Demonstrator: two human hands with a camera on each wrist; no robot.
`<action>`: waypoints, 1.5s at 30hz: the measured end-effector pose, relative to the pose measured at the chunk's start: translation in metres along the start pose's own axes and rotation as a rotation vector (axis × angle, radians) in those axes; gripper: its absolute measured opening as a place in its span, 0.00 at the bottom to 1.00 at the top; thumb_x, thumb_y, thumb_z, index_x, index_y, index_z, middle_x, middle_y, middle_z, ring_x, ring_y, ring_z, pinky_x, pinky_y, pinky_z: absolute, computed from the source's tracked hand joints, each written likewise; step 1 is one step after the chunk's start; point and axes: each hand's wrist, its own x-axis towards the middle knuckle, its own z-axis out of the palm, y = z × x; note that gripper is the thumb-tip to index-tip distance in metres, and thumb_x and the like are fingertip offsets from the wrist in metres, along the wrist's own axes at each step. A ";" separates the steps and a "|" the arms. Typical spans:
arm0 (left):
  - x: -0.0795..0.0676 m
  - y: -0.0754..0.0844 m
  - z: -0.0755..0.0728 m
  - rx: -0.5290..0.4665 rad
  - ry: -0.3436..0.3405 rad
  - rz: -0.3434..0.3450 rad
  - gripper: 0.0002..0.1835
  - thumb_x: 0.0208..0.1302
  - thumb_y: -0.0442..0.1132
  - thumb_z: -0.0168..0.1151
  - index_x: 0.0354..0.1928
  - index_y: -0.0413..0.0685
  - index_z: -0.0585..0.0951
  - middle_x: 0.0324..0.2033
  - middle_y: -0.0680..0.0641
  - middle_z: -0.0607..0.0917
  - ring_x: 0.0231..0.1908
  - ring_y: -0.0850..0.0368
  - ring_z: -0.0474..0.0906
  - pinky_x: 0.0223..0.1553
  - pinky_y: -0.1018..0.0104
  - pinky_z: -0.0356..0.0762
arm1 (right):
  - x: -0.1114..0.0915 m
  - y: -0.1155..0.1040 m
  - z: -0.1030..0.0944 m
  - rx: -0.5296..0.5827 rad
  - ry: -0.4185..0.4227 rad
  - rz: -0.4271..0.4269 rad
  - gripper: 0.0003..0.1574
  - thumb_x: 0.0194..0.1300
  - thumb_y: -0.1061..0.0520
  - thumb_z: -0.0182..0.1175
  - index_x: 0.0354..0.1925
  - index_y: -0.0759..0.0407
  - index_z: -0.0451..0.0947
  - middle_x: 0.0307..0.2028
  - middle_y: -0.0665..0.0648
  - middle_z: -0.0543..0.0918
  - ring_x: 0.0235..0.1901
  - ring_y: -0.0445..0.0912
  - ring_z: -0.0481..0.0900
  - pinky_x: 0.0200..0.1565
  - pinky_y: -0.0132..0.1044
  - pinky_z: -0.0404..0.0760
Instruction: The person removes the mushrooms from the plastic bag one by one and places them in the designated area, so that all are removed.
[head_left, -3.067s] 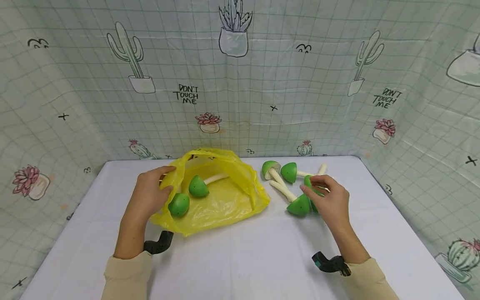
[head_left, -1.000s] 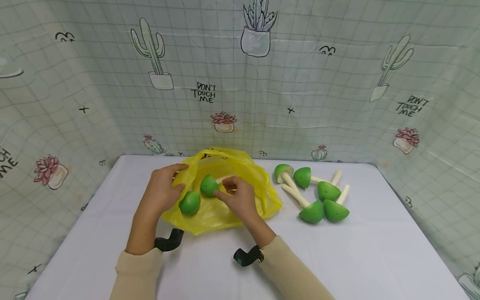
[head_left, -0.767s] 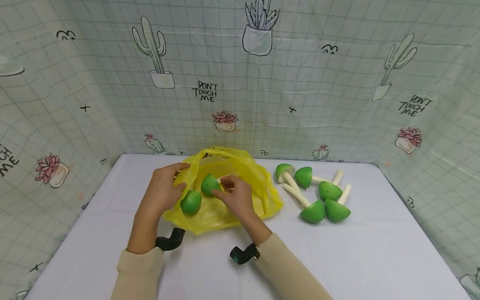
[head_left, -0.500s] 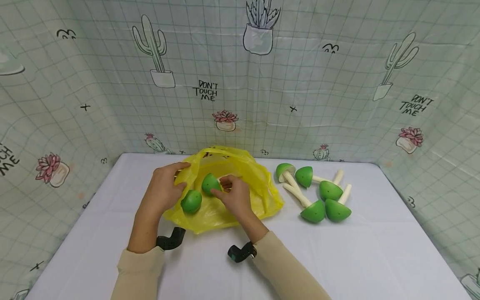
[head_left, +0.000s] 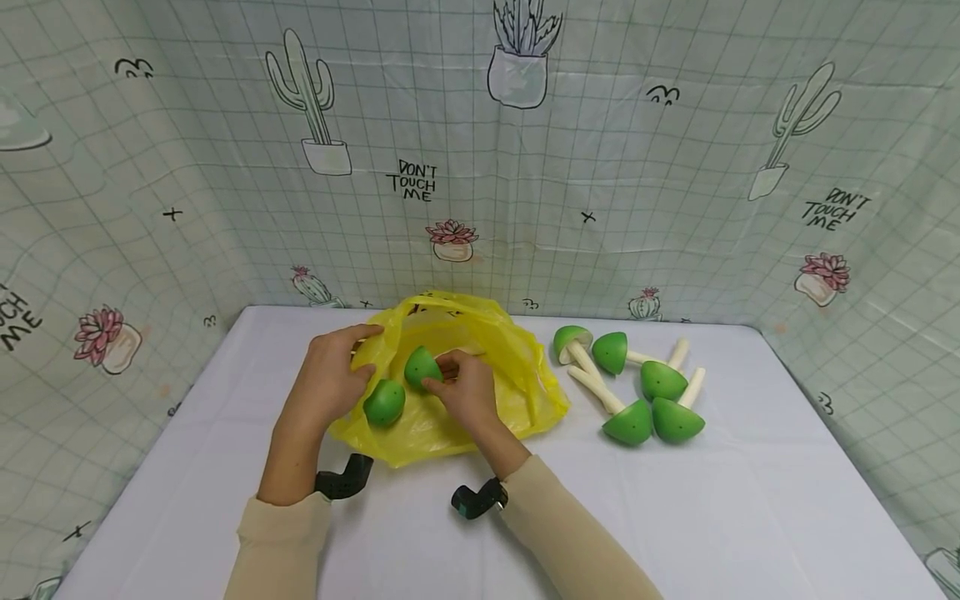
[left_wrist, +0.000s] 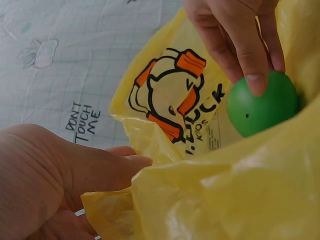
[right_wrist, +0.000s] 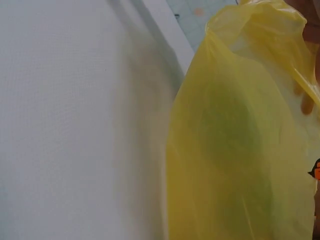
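Note:
In the head view, my left hand (head_left: 324,379) grips the left edge of a yellow plastic bag (head_left: 450,433) lying with its mouth open. A toy mushroom (head_left: 422,368) with a green cap lies inside, and my right hand (head_left: 471,398) pinches it near the cap; its stem is mostly hidden. The left wrist view shows the right thumb against this green cap (left_wrist: 265,107). A second green-capped mushroom (head_left: 384,403) sits in the bag near the left hand, its stem out of sight. In the right wrist view the bag (right_wrist: 235,150) covers most of the hand's work.
Several more toy mushrooms with pale stems lie in a cluster right of the bag, among them one mushroom (head_left: 628,422) at the front. A white cloth (head_left: 600,517) covers the table. Behind it hangs a grid-patterned curtain (head_left: 360,225) with cactus drawings.
My right hand came from the mushroom cluster on the right into the bag and closed on the mushroom there. The left hand kept its grip. The head view shifted slightly.

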 end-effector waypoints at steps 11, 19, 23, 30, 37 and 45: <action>0.001 0.002 0.001 -0.002 -0.008 -0.004 0.29 0.69 0.24 0.64 0.72 0.38 0.75 0.66 0.30 0.78 0.64 0.33 0.75 0.65 0.38 0.75 | -0.001 0.004 0.000 -0.028 -0.013 0.038 0.13 0.63 0.62 0.76 0.45 0.66 0.87 0.39 0.59 0.88 0.40 0.52 0.86 0.46 0.45 0.87; 0.002 0.003 0.003 0.009 -0.007 -0.003 0.29 0.69 0.24 0.64 0.72 0.38 0.75 0.65 0.31 0.78 0.64 0.33 0.74 0.65 0.39 0.75 | -0.003 0.003 -0.003 -0.015 -0.023 0.035 0.12 0.63 0.63 0.75 0.44 0.65 0.86 0.38 0.58 0.88 0.39 0.51 0.86 0.46 0.43 0.87; 0.001 0.002 0.002 0.012 -0.015 -0.018 0.30 0.69 0.24 0.63 0.73 0.39 0.74 0.66 0.31 0.78 0.64 0.34 0.74 0.66 0.39 0.75 | -0.007 0.001 -0.005 -0.006 -0.036 0.009 0.11 0.63 0.63 0.75 0.43 0.66 0.86 0.38 0.58 0.88 0.39 0.51 0.86 0.45 0.42 0.87; 0.000 0.003 0.002 0.007 -0.020 -0.016 0.30 0.70 0.24 0.63 0.73 0.38 0.74 0.66 0.30 0.78 0.64 0.33 0.74 0.65 0.38 0.75 | -0.015 -0.008 -0.009 0.030 -0.056 -0.031 0.11 0.63 0.64 0.75 0.43 0.66 0.87 0.37 0.57 0.88 0.38 0.49 0.86 0.44 0.38 0.87; 0.000 0.003 0.002 0.027 -0.017 -0.009 0.29 0.69 0.24 0.64 0.72 0.37 0.74 0.65 0.30 0.78 0.63 0.33 0.74 0.65 0.37 0.75 | -0.019 -0.011 -0.012 0.044 -0.050 -0.062 0.10 0.63 0.63 0.75 0.43 0.65 0.87 0.37 0.57 0.88 0.39 0.48 0.86 0.44 0.36 0.87; 0.000 0.003 0.002 0.038 -0.018 -0.024 0.29 0.70 0.25 0.63 0.72 0.38 0.74 0.66 0.30 0.77 0.64 0.32 0.74 0.66 0.37 0.73 | -0.026 -0.023 -0.021 0.085 -0.056 -0.082 0.11 0.64 0.64 0.75 0.45 0.65 0.86 0.39 0.57 0.88 0.41 0.49 0.87 0.45 0.35 0.88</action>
